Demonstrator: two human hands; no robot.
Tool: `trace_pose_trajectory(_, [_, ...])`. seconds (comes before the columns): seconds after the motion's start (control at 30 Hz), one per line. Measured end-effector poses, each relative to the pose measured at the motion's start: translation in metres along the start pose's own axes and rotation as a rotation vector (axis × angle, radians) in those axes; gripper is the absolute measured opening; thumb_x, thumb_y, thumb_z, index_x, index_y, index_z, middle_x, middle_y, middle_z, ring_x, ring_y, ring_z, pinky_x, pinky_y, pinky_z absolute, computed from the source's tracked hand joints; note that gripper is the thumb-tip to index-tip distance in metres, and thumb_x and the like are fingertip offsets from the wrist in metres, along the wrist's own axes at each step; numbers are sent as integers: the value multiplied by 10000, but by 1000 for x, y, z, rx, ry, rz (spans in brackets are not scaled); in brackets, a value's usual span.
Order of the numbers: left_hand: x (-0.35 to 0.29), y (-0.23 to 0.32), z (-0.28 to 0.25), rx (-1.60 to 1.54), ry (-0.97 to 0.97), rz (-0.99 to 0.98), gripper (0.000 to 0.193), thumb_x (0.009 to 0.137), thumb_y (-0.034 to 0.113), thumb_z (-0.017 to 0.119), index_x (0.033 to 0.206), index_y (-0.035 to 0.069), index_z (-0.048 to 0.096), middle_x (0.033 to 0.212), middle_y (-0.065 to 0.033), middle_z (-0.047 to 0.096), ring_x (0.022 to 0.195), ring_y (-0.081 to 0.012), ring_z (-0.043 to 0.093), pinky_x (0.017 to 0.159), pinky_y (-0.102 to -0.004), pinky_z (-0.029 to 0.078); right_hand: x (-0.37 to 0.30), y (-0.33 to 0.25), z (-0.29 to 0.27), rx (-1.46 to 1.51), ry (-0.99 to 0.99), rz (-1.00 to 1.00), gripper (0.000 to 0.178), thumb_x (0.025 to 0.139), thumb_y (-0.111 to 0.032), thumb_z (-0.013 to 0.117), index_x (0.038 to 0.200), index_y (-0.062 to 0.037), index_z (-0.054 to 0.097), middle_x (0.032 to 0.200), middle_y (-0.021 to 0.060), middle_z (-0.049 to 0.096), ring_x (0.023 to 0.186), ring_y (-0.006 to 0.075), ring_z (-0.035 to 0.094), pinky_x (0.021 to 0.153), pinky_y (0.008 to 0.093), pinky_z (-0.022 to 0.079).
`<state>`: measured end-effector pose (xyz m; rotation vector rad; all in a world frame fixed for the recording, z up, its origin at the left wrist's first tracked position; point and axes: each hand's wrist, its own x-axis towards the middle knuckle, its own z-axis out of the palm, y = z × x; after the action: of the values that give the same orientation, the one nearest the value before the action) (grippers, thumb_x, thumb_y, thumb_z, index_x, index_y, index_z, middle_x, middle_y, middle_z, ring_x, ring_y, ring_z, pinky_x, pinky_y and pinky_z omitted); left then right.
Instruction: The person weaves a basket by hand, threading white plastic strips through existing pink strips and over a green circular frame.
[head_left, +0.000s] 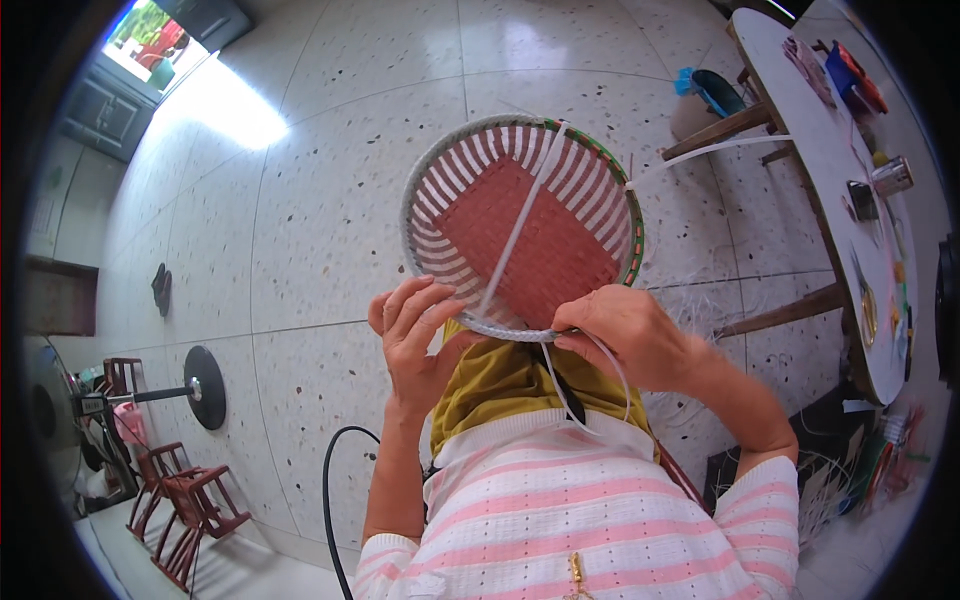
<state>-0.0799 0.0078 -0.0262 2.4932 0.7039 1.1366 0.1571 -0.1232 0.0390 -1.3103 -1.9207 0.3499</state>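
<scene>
A round woven basket (535, 240) rests at my lap, its inside facing up. It has a red base and red-and-white striped sides. Pale braided strip wraps most of its rim, while the far right stretch shows green and orange. My left hand (415, 325) grips the near left rim, fingers over the edge and thumb below. At the near right rim, my right hand (632, 335) pinches the edge together with a thin white strip (625, 385), which loops down over my lap. A flat white band (520, 220) runs across the basket's opening from far to near rim.
On the right stands a white table (860, 270) with wooden legs, bearing a metal cup (892, 176) and other items. A bin (705, 105) is beside it. Loose white strips lie on the floor at right. Small red-brown chairs (195, 500) stand at lower left.
</scene>
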Motion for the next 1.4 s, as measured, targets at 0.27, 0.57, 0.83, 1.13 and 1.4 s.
trace_pose_trajectory(0.27, [5,-5,-5,-105,-25,9,322,737,378,806,882,103,722,931,-17,707,1045,-221,622,1001,-401,323,0,-9,14,-87,61,26,255,751,-117,804,946,-33,663,741,98,659,671,276,650,629,385,487])
trace_pose_trajectory(0.57, [1,-1,1,-212,166,-249,671,674,305,895,1209,64,570,1276,-111,567,1193,-291,520,975,-402,384,3,-16,33,-179,193,-40,176,725,-45,792,849,-37,667,742,81,671,672,255,674,640,357,524])
trace_pose_trajectory(0.83, [-34,-16,22,-735,110,-594,522,925,180,727,1345,-41,511,1261,-98,612,1153,-159,561,991,-313,424,7,-14,36,-171,260,-52,226,698,-1,824,844,-45,657,752,95,675,641,267,651,574,342,498])
trace_pose_trajectory(1.13, [4,-14,25,-1002,97,-669,436,1014,120,565,1416,-28,485,1386,-101,553,1279,-172,505,1068,-322,386,36,-41,54,-39,238,219,161,838,27,687,985,12,623,843,187,667,735,353,677,649,380,536])
trace_pose_trajectory(1.4, [3,-23,26,-995,89,-679,441,1055,142,489,1454,-38,438,1430,-113,521,1325,-161,465,1115,-298,344,46,-61,42,99,-5,351,245,917,33,582,1158,27,534,886,231,666,814,402,690,680,400,546])
